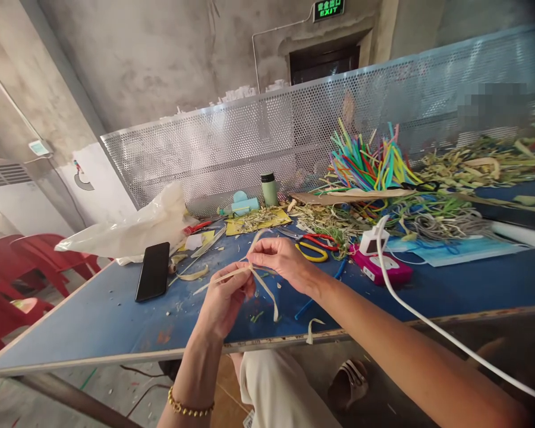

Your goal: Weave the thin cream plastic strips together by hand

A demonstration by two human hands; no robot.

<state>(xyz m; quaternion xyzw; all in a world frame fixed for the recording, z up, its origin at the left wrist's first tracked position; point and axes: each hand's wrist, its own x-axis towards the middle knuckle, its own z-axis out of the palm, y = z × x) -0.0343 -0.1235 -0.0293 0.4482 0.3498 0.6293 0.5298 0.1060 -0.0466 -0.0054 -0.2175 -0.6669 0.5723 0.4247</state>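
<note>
**Both hands pinching thin pale strips over a blue worktop**

The pale strips [266, 290] are crossing between the two hands, just above the near part of the worktop [116, 327]. The left hand [226, 295] is holding them between its thumb and bent fingers, one tail pointing toward 8 o'clock. The right hand [276, 257] is closing thumb and fingertips on a strip beside the crossing, while another tail is curving down toward 5 o'clock.

The strips are looking very light, flat and bendable, perhaps springy, and probably prone to splitting if creased or pulled hard. The crossing seems the best place to be gripping, flat between thumb and fingertip; the loose tails would likely slip or swing.

Around the hands, a black phone [153, 272] is lying at 9 o'clock, a plastic bag [134, 229] is slumping at 10, and a green bottle [270, 190] is standing at 12. Colourful sticks [370, 163] are fanning out between 1 and 2, scissors [314, 252] are resting at 2, and a pink box [386, 267] is sitting at 3.

Beyond, a perforated metal screen [223, 137] is edging the worktop at 12, red chairs [49, 255] are standing at 9, and an exit sign [329, 9] is glowing near 1.
</note>
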